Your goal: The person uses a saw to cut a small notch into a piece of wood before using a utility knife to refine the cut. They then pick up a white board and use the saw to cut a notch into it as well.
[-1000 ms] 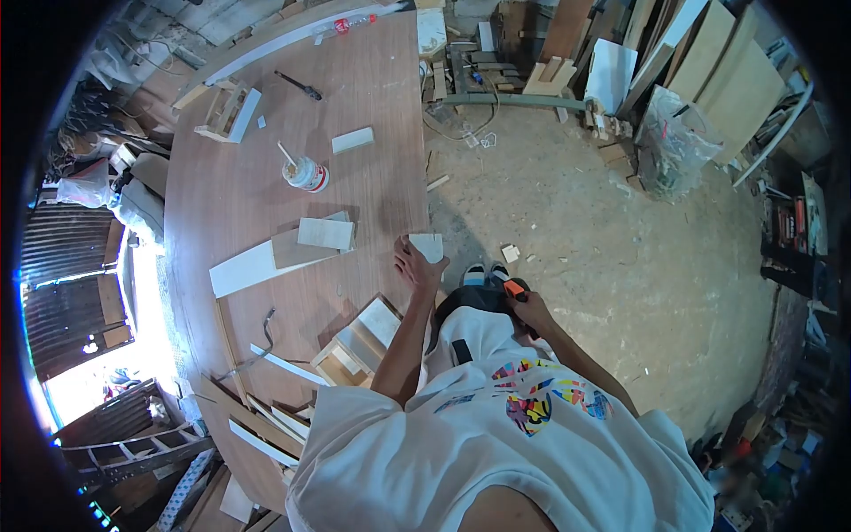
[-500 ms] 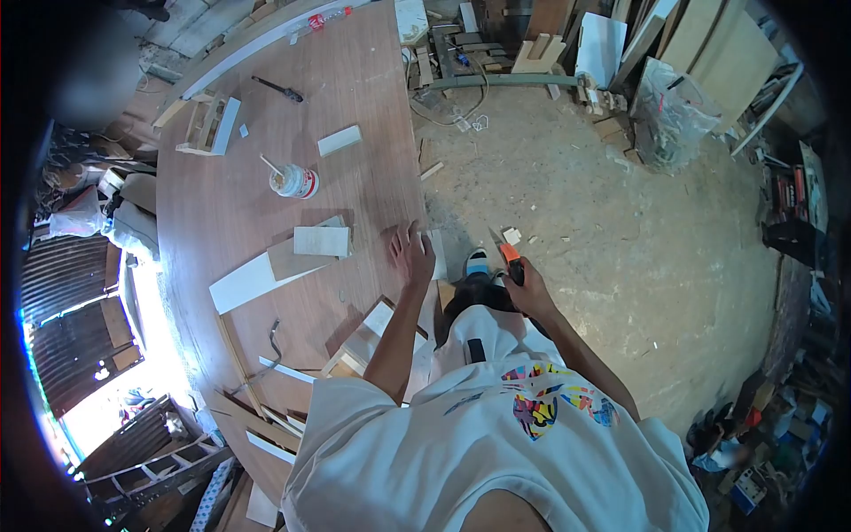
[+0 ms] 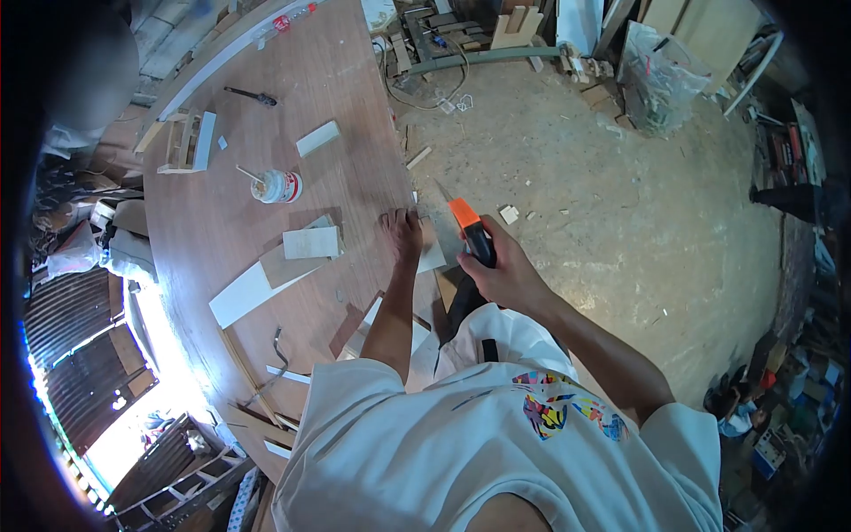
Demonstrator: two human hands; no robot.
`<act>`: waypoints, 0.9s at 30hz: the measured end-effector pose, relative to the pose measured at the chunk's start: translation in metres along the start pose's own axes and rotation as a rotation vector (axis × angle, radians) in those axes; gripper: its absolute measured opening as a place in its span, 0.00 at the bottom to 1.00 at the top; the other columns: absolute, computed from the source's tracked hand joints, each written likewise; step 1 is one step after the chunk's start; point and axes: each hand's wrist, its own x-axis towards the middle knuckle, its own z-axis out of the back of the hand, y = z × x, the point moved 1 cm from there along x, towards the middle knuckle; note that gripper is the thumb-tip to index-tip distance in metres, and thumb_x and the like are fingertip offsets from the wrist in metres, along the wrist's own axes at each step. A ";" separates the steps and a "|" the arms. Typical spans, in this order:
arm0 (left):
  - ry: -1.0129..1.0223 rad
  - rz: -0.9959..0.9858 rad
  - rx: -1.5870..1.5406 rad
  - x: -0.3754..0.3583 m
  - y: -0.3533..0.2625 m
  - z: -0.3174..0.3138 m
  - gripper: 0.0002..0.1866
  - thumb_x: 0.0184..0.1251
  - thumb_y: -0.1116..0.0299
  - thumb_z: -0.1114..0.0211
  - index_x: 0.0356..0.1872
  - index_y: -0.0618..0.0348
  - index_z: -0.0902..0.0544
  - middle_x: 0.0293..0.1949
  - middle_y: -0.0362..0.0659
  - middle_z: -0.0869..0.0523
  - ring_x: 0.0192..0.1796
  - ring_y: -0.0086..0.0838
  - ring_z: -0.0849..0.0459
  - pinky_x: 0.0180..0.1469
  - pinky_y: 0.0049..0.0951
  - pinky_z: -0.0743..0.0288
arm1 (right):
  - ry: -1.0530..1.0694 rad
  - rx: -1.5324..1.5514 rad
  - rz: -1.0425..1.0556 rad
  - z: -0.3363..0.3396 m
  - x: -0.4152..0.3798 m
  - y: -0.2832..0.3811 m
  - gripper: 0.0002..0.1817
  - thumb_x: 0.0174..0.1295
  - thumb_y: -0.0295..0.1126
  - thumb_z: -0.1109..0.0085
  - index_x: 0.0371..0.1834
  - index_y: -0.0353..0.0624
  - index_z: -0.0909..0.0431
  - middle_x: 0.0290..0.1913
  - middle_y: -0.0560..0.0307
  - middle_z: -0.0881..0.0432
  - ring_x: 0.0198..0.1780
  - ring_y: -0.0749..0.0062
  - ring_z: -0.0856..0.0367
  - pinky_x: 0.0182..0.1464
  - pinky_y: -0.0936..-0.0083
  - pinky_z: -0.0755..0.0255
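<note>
My left hand (image 3: 403, 234) rests palm down near the right edge of the wooden table (image 3: 355, 89), its fingers spread and partly bent. Beside and partly under it, a white board (image 3: 431, 246) reaches the table edge; how much of it lies beneath the palm is hidden. My right hand (image 3: 507, 266) is closed around the black and orange handle of a handsaw (image 3: 464, 213). The saw is off the table edge, above the floor, with its thin blade seen nearly edge-on and pointing up and left, apart from the board.
On the table are stacked white boards (image 3: 312, 242), a small white block (image 3: 318, 138), a jar with a stick (image 3: 277, 186), a dark brush-like tool (image 3: 252, 95) and a small wooden frame (image 3: 190, 142). A bent metal bar (image 3: 280, 348) lies nearer me. Wood scraps (image 3: 508, 214) dot the floor.
My right hand has raised the saw and brought it left, closer to the table edge. My left hand stays by the board, its fingers now more bent. The view has shifted slightly.
</note>
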 end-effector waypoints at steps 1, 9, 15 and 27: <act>-0.012 -0.033 0.009 0.001 0.000 0.000 0.05 0.61 0.72 0.44 0.32 0.64 0.24 0.32 0.52 0.24 0.41 0.50 0.27 0.49 0.47 0.34 | -0.031 -0.034 0.074 -0.002 0.001 0.005 0.17 0.58 0.27 0.45 0.49 0.35 0.35 0.25 0.58 0.31 0.25 0.76 0.32 0.28 0.75 0.35; -0.124 -0.034 -0.142 -0.001 -0.001 0.002 0.03 0.60 0.74 0.45 0.31 0.63 0.25 0.32 0.54 0.24 0.37 0.51 0.27 0.43 0.45 0.32 | -0.019 0.084 0.069 -0.022 -0.026 0.047 0.08 0.61 0.24 0.49 0.42 0.41 0.35 0.28 0.68 0.36 0.29 0.88 0.39 0.30 0.85 0.40; -0.071 -0.001 -0.210 -0.002 0.008 -0.008 0.04 0.59 0.73 0.44 0.29 0.62 0.25 0.31 0.54 0.24 0.37 0.52 0.27 0.41 0.47 0.33 | -0.072 0.184 0.021 -0.037 -0.036 0.048 0.12 0.59 0.26 0.47 0.44 0.35 0.36 0.24 0.56 0.31 0.27 0.78 0.33 0.30 0.74 0.35; -0.137 -0.027 -0.090 -0.004 0.013 -0.018 0.04 0.58 0.71 0.42 0.28 0.59 0.24 0.30 0.51 0.24 0.37 0.48 0.26 0.42 0.45 0.33 | 0.039 0.386 -0.048 -0.047 -0.031 0.067 0.11 0.62 0.25 0.47 0.45 0.42 0.36 0.22 0.65 0.32 0.15 0.84 0.33 0.15 0.81 0.39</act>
